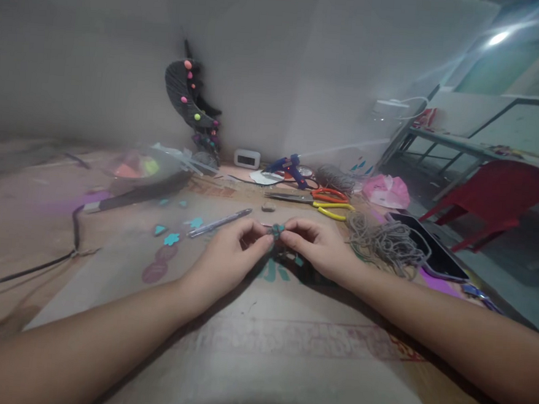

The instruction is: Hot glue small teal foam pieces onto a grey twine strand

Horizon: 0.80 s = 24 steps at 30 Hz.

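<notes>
With left hand (243, 243) and right hand (317, 243) we pinched a grey-and-teal piece (277, 231), nearer us than the glue gun (291, 163).

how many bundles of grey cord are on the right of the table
2: a large tangle beside the dark-screened device, right of the right hand, and a smaller bundle farther back, right of the glue gun. Others may be hidden.

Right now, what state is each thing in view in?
Left hand: pinching small teal-gray piece
Right hand: pinching same piece
Scissors: lying flat, blades appear together
Gray yarn: loosely tangled
Phone: lying flat, screen dark
Glue gun: set down
Pen: lying flat
Pink bag: crumpled
Red chair: upright
Light: lit
</notes>
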### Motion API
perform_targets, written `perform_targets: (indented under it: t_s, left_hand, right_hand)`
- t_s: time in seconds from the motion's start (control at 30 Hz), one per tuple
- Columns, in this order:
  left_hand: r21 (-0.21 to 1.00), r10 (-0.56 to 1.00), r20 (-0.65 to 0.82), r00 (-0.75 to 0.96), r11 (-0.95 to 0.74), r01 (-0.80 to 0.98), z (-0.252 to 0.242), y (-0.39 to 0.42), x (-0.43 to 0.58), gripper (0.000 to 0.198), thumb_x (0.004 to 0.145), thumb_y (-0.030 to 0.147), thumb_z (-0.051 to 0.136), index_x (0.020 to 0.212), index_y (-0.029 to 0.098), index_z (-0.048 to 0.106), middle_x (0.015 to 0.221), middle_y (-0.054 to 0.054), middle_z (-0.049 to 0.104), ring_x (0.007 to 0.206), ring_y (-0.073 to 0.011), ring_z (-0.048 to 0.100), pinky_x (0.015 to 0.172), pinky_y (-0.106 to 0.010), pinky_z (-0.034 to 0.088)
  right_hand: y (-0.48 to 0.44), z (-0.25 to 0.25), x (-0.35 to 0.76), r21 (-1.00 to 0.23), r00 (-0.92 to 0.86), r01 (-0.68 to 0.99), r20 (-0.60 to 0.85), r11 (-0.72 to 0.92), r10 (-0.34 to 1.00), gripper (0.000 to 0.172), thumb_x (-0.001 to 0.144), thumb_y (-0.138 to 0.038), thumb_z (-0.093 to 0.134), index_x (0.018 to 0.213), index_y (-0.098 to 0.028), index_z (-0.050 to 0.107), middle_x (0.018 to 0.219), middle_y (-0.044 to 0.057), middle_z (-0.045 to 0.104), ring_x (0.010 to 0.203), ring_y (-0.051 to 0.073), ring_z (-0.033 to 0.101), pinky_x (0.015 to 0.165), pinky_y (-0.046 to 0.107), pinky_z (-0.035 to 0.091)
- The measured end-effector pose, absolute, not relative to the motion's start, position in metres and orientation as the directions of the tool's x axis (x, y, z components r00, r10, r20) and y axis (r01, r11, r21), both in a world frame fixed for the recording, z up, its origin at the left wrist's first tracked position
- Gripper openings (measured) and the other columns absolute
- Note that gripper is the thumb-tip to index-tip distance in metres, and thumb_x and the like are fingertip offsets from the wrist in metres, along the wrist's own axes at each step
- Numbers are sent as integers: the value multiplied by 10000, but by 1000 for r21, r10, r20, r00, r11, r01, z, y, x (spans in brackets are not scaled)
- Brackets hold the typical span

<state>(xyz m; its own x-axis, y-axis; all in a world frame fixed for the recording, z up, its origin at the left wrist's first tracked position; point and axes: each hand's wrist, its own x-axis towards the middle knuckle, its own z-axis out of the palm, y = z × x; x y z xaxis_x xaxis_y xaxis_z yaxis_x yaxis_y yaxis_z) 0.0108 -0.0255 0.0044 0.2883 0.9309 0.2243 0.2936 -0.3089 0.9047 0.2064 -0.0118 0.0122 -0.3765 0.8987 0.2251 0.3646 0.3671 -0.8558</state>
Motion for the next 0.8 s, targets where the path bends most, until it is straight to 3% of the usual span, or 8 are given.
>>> perform_targets:
  t_s: [0.13,0.27,0.47,0.67,0.8]
  left_hand:
    - [895,911,222,347,-331,298,-2,-22,11,164,875,329,583,893,173,631,874,-30,663,814,-174,596,745,-296,456]
    - [920,911,232,340,-319,227,-2,-21,12,283,876,342,594,1107,185,634,1047,-62,691,933,-200,631,823,-323,477]
    - [919,929,191,317,-283,276,7,-25,12,217,882,361,588,885,164,679,896,-46,697,848,-190,613,786,-310,448]
    - [933,942,184,280,-258,252,7,-26,11,192,876,350,595,836,167,639,830,-18,665,771,-161,582,720,-284,429]
    - [932,942,187,278,-260,254,6,-24,10,194,879,351,595,851,167,646,854,-25,672,802,-165,589,739,-287,436]
  right_hand:
    - [-11,9,205,-863,-350,352,236,361,906,226,875,-383,575,812,-169,614,708,-6,607,635,116,534,586,234,411]
    - [-15,12,204,-769,-375,437,317,467,871,171,896,-312,536,803,-181,592,709,-11,605,667,121,541,626,237,407]
    - [-18,15,204,-684,-399,502,361,530,843,162,903,-290,530,808,-182,605,739,2,646,700,131,577,661,238,429]
    - [-16,15,205,-723,-384,488,326,489,864,225,914,-354,530,848,-174,648,780,18,681,719,140,603,667,243,450]
    - [-17,13,204,-715,-375,501,328,488,867,155,868,-303,579,861,-174,666,811,20,709,755,148,629,709,251,465]
